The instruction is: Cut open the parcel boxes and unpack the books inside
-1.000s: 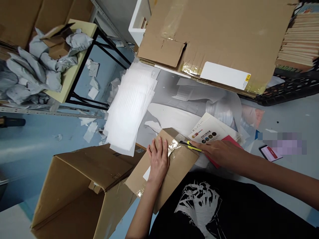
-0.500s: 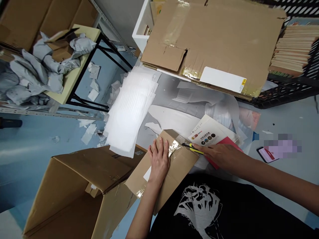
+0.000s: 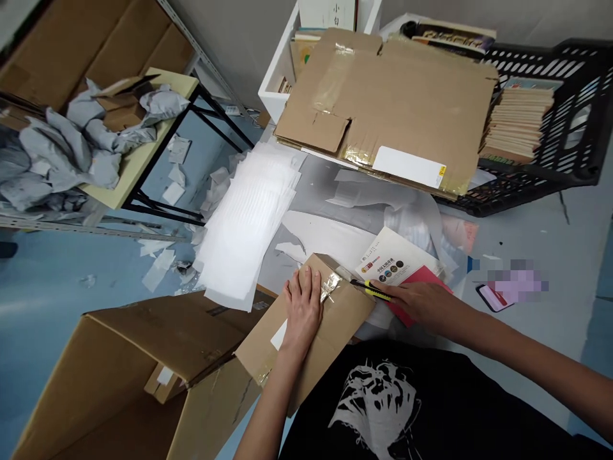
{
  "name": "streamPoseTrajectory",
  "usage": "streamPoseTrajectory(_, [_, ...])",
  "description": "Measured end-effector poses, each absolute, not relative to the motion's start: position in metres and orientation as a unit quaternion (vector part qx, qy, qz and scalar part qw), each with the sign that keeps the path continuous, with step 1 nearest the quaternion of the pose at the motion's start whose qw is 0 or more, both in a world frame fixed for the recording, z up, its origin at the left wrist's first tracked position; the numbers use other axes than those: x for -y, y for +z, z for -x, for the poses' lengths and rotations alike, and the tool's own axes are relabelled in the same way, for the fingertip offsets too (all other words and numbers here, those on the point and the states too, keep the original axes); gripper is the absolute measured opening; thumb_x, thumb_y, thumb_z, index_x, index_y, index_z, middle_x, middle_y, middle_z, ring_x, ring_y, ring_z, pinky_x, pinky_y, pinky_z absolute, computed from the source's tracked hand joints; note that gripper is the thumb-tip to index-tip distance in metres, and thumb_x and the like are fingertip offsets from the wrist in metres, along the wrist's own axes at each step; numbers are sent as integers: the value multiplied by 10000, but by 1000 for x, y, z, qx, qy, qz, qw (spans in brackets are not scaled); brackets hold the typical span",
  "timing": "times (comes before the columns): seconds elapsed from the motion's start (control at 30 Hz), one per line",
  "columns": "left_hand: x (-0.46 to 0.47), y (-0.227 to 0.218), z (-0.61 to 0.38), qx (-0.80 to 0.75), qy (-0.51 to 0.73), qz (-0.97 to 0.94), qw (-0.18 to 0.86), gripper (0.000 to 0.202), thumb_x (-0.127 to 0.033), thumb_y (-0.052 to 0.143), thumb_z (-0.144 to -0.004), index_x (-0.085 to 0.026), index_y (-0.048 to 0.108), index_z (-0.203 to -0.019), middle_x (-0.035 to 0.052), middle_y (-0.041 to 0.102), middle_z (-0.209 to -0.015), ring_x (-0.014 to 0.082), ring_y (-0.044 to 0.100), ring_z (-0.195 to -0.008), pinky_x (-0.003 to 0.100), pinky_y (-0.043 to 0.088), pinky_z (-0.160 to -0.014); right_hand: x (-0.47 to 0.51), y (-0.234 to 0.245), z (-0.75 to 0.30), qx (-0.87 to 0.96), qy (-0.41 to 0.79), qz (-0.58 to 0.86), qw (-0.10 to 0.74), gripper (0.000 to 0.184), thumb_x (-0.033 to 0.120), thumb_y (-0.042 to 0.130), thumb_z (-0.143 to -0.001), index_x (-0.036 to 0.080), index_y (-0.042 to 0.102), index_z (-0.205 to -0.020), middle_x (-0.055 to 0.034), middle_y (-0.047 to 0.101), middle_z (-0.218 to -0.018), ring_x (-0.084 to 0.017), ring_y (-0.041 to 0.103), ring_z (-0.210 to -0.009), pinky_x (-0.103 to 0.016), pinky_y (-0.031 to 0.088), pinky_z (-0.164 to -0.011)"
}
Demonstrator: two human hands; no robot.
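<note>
A taped brown cardboard box (image 3: 342,322) lies at a slant in front of my body. Flat on its top, fingers stretched out, rests my left hand (image 3: 302,310), beside a strip of shiny tape (image 3: 330,285). My right hand (image 3: 414,300) is closed around a yellow-and-black utility knife (image 3: 377,291), whose tip is at the box's far right end; whether the blade is in the seam I cannot tell. Just beyond the knife is a white book (image 3: 390,259) with a pink-red item (image 3: 424,276) by it, partly hidden by my right hand.
Thin white foam sheets (image 3: 249,223) are stacked left of centre. A large open carton (image 3: 124,338) stands at lower left. Flattened cardboard (image 3: 397,96) lies beside a black crate (image 3: 587,147) of books. A phone (image 3: 495,298) lies at right; grey parcels (image 3: 62,144) cover a side table.
The view has shifted, showing more of the crate and books at the back. Both hands and the knife keep nearly the same places on the box.
</note>
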State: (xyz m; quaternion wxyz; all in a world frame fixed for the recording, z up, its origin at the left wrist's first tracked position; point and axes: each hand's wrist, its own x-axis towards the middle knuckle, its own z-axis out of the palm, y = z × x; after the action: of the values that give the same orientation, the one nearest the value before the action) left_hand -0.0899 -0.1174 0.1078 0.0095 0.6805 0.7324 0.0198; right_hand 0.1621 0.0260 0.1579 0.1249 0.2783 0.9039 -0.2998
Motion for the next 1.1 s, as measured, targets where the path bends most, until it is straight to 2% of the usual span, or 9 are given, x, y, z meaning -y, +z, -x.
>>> streamPoseTrajectory(0.1, [115,112,92,-739,15,-673,28,571,-50,386,-850,-101,364,-1418,208,407,-1443,399,285,-1365,589,337,-1012,-21,151,-180,-884,-262,-371,110,537,230,334,-953,377,252,-1463,-34,671,-947,-168,632,-747,-221,402,-535])
streamPoseTrajectory(0.2, [111,119,98,-742,18,-666,68,578,-65,381,-850,-129,363,-1424,173,386,-1467,365,318,-1360,550,367,-1020,-11,124,-201,-860,-160,-464,140,634,194,370,-923,321,137,-1499,-86,631,-1036,-185,628,-744,-239,432,-538])
streamPoseTrajectory(0.3, [102,130,107,-736,32,-666,117,573,-100,369,-868,-169,346,-1437,132,408,-1463,309,367,-1347,495,403,-1025,1,85,-215,-858,-56,-490,145,662,89,406,-864,301,247,-1471,-122,601,-1031,-221,620,-814,-280,468,-623])
streamPoseTrajectory(0.4, [89,149,117,-730,50,-660,169,507,-173,340,-912,-175,388,-1416,105,470,-1422,261,460,-1290,413,447,-1003,12,47,-222,-869,17,-488,77,580,61,361,-868,273,385,-1407,-130,603,-984,-235,605,-822,-335,480,-683])
streamPoseTrajectory(0.57, [57,181,138,-714,47,-647,265,465,-261,292,-953,-239,420,-1399,60,629,-1254,221,636,-1068,325,503,-869,25,11,-223,-861,4,-507,-47,478,87,291,-885,185,511,-1298,-123,610,-940,-244,593,-823,-411,490,-720])
streamPoseTrajectory(0.7, [29,190,152,-679,41,-669,300,454,-294,282,-958,-255,464,-1372,33,648,-1228,222,629,-1073,313,468,-903,19,35,-201,-835,-65,-535,-106,401,208,318,-926,134,531,-1257,-199,542,-1173,-310,529,-1087,-513,462,-848])
streamPoseTrajectory(0.87, [-1,188,152,-642,46,-703,301,452,-305,268,-958,-251,502,-1341,23,628,-1261,214,604,-1107,299,432,-944,7,124,-134,-874,-184,-401,-204,455,233,326,-942,164,401,-1385,-151,508,-1299,-252,432,-1238,-461,392,-1013])
streamPoseTrajectory(1.0, [-13,192,152,-639,50,-705,304,440,-312,285,-952,-213,551,-1288,51,631,-1253,218,599,-1103,302,423,-953,9,164,-78,-937,-163,-274,-139,456,318,425,-926,142,454,-1346,-146,537,-1267,-276,404,-1241,-502,282,-1086])
streamPoseTrajectory(1.1, [-14,196,157,-628,64,-706,322,431,-312,285,-946,-188,604,-1208,61,670,-1175,212,616,-1029,299,433,-927,7,165,-55,-948,-161,-260,-91,410,389,536,-877,139,566,-1201,-137,582,-1072,-276,482,-1071,-502,322,-1026])
